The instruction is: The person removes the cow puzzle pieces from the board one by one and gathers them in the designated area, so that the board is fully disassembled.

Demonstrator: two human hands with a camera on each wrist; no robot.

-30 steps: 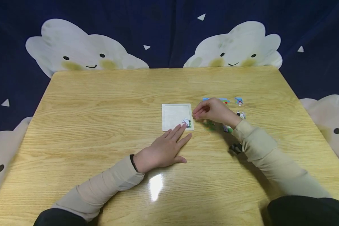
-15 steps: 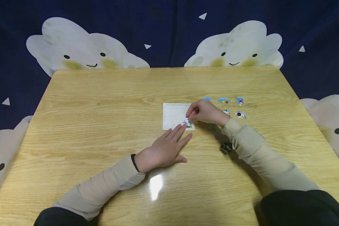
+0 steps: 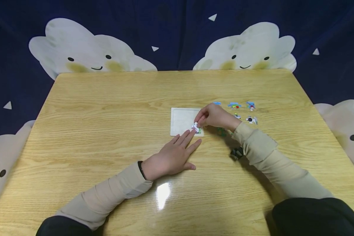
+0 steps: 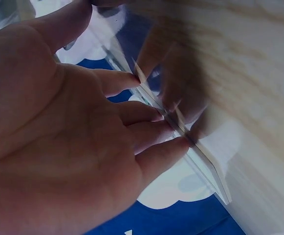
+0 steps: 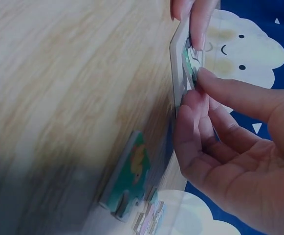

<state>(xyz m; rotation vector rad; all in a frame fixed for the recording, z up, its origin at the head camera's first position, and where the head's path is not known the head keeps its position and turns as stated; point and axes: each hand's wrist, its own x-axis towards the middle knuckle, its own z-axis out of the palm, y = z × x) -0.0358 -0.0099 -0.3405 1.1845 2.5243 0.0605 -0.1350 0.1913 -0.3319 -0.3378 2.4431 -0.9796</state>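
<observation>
A white, square puzzle tray [image 3: 180,119] lies on the table, with a white and green puzzle piece [image 3: 196,128] in its near right corner. My left hand [image 3: 172,157] lies flat with spread, straight fingers, the fingertips on the tray's near edge and on the piece. In the left wrist view those fingers [image 4: 154,127] reach the tray's rim. My right hand [image 3: 213,117] pinches at the piece's far right edge. In the right wrist view, the right thumb [image 5: 229,90] is on the puzzle piece [image 5: 191,56] and the curled fingers are below it.
Several loose puzzle pieces lie right of the tray, among them a blue and red one [image 3: 250,105], a black and white one [image 3: 251,120] and a green one [image 3: 222,132]. Part of the group is hidden by my right arm. A cloud-printed curtain [image 3: 177,36] hangs behind the table.
My right hand has moved left from beside the tray to over its right edge, reaching the puzzle piece. It has hardly moved in the last half second. My left hand has stayed in place.
</observation>
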